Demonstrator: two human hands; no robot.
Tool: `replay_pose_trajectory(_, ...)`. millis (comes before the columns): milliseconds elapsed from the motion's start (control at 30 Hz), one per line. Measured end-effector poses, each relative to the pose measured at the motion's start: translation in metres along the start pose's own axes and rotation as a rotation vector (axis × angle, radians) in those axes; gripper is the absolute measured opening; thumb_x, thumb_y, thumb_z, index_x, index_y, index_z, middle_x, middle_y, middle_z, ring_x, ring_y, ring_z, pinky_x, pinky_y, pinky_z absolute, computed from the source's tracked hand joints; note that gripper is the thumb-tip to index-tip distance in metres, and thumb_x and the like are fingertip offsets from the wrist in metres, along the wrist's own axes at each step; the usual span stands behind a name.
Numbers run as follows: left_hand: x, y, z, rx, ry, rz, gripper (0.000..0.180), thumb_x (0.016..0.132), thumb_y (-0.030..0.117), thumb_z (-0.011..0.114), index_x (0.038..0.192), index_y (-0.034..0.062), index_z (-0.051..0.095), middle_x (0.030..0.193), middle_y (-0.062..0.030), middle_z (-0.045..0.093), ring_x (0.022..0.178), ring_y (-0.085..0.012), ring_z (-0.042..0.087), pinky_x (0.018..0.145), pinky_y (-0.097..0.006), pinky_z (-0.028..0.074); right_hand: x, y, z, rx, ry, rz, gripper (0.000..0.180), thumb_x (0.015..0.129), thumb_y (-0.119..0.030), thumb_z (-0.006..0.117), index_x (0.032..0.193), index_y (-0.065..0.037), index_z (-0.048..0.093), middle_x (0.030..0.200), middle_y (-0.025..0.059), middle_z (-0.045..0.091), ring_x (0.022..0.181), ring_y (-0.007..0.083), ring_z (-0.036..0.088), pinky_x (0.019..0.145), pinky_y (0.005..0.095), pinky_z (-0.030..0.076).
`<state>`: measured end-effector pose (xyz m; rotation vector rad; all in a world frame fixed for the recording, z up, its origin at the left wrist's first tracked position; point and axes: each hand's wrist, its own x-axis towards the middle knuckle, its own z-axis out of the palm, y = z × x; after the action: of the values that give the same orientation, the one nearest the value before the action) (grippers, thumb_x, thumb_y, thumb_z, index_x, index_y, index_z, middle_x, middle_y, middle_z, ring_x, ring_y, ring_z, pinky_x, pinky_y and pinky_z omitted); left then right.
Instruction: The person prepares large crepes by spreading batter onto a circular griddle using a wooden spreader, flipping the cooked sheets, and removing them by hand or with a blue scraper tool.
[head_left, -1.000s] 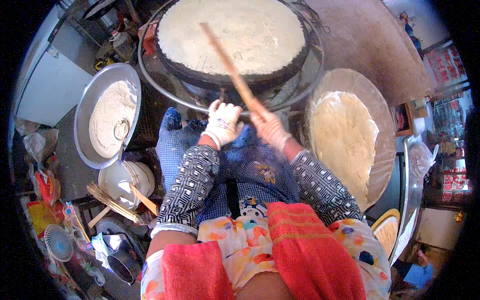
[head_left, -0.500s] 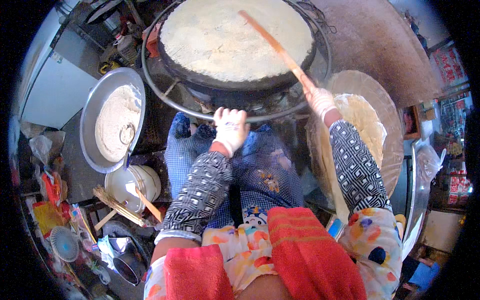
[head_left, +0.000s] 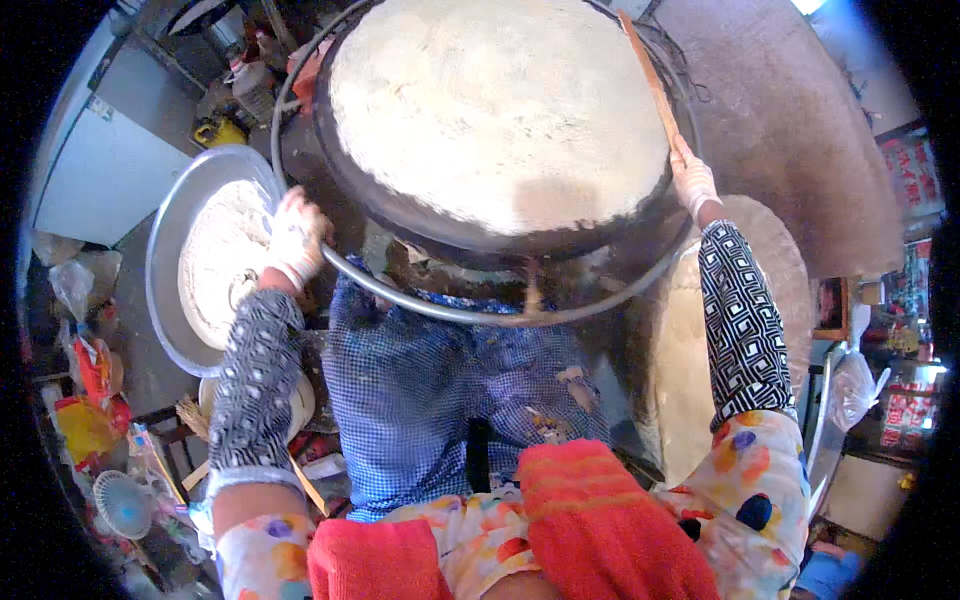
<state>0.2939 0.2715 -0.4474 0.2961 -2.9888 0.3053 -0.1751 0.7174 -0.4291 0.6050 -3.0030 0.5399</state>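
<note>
A round black griddle [head_left: 400, 218] carries a wide, pale sheet of batter [head_left: 490, 110]. Around it runs a grey metal ring [head_left: 450, 312]. My left hand [head_left: 296, 240], in a whitish glove and blurred by motion, is closed on the ring at its left side, close to the basin's rim. Over at the griddle's right edge, my gloved right hand [head_left: 692, 178] grips the end of a long wooden spreader [head_left: 650, 80], which lies along the batter's right rim. Several thin flatbreads [head_left: 685, 350] rest on a round tray at my right, partly behind my right forearm.
A metal basin [head_left: 165, 265] of pale batter or dough stands at the left, with a white bucket [head_left: 302, 405] below it, mostly behind my left arm. A broad brown board [head_left: 790, 130] fills the far right. A yellow container [head_left: 220, 132] sits beyond the basin.
My left hand has moved left from the ring's near side to its left side. My right hand has swung the spreader from across the batter to its right edge. The view has shifted forward.
</note>
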Motion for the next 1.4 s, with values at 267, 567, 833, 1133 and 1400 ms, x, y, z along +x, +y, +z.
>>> replay_pose_trajectory(267, 0.059, -0.039, 0.023, 0.368, -0.216, 0.070, 0.017, 0.072, 0.011, 0.059, 0.081, 0.0134, 0.073, 0.090, -0.0049, 0.069, 0.102, -0.0209, 0.059, 0.110, -0.036, 0.033, -0.145, 0.032, -0.029, 0.250, -0.004, -0.206, 0.045, 0.096, -0.017, 0.053, 0.140, -0.010, 0.047, 0.112, 0.0214, 0.064, 0.098, 0.0215, 0.062, 0.084, 0.0321, 0.049)
replay_pose_trajectory(567, -0.053, 0.177, -0.107, -0.462, -0.085, 0.022, 0.031, 0.084, 0.024, 0.060, 0.104, 0.0003, 0.063, 0.103, -0.0144, 0.062, 0.097, -0.0268, 0.059, 0.095, -0.036, 0.046, -0.370, -0.144, -0.117, 1.236, -0.710, 0.122, 0.067, 0.090, -0.017, 0.055, 0.151, -0.013, 0.026, 0.070, 0.0089, 0.061, 0.042, 0.0073, 0.041, 0.038, 0.0208, 0.034)
replay_pose_trajectory(833, -0.300, 0.146, -0.268, -1.936, -0.015, 0.311, 0.061, 0.086, 0.041, 0.069, 0.120, -0.0073, 0.058, 0.119, -0.0200, 0.060, 0.109, -0.0331, 0.058, 0.097, -0.044, 0.042, -0.381, -0.247, -0.137, 0.730, -1.580, -0.186, 0.066, 0.084, -0.037, 0.062, 0.133, 0.004, 0.046, 0.073, 0.0182, 0.066, 0.041, 0.0122, 0.051, 0.035, 0.0221, 0.037)
replay_pose_trajectory(1133, -0.454, 0.166, -0.269, -1.043, 0.250, -0.875, 0.066, 0.083, 0.042, 0.070, 0.126, -0.0058, 0.054, 0.126, -0.0226, 0.057, 0.117, -0.0328, 0.055, 0.102, -0.043, 0.039, -0.413, -0.393, -0.076, 0.642, -1.534, -0.899, 0.067, 0.093, -0.034, 0.063, 0.141, 0.004, 0.037, 0.097, 0.0069, 0.067, 0.085, 0.0099, 0.062, 0.074, 0.0259, 0.050)
replay_pose_trajectory(1400, -0.403, 0.202, -0.174, -0.804, 0.093, -0.638, 0.063, 0.083, 0.038, 0.069, 0.127, -0.0048, 0.053, 0.126, -0.0223, 0.056, 0.118, -0.0328, 0.054, 0.103, -0.043, 0.039, -0.422, -0.333, -0.189, 0.621, -1.932, -1.706, 0.041, 0.089, -0.031, 0.068, 0.114, 0.002, 0.065, 0.061, 0.0078, 0.060, 0.052, 0.0215, 0.061, 0.045, 0.0317, 0.045)
